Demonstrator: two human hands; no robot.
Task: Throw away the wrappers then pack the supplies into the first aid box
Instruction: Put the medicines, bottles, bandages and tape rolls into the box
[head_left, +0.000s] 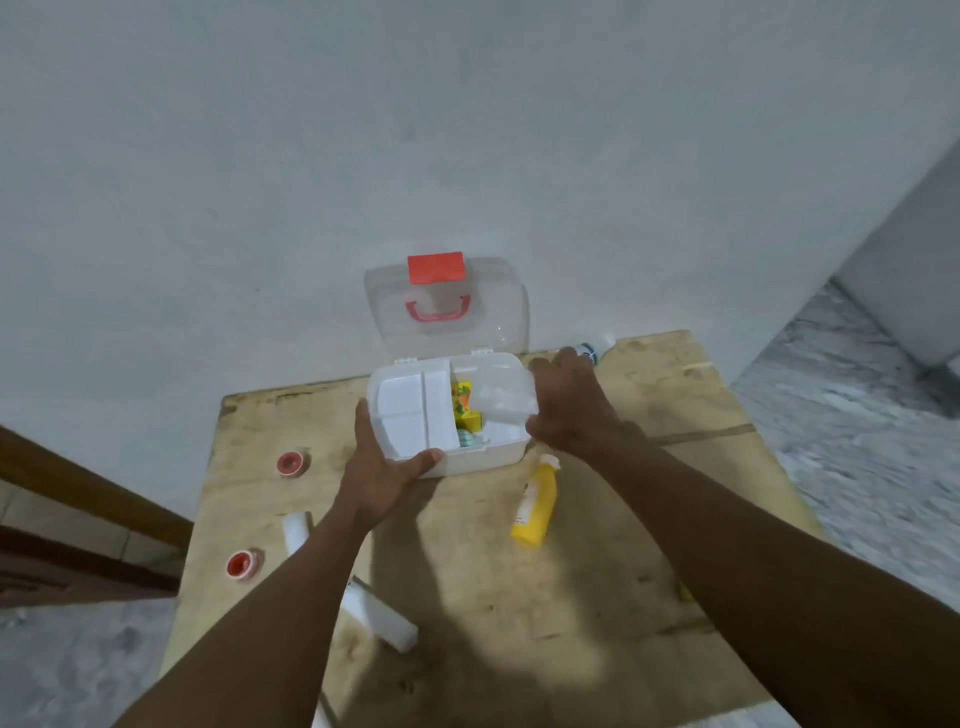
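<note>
The white first aid box (488, 453) stands open at the back of the wooden table, its clear lid (447, 312) with a red latch upright against the wall. My left hand (384, 462) grips the box's front left corner, beside a white divided tray (410, 410). My right hand (563, 402) holds a clear packet (506, 397) over the box's right side. Yellow and green packs (465, 410) lie inside. A yellow bottle (535, 501) lies right of the box.
Two red tape rolls (293, 462) (244, 564) and two white bandage rolls (297, 530) (382, 616) lie on the table (649, 509) at the left. A small clear bottle (597, 345) lies by the wall behind my right hand. The floor drops away at the right.
</note>
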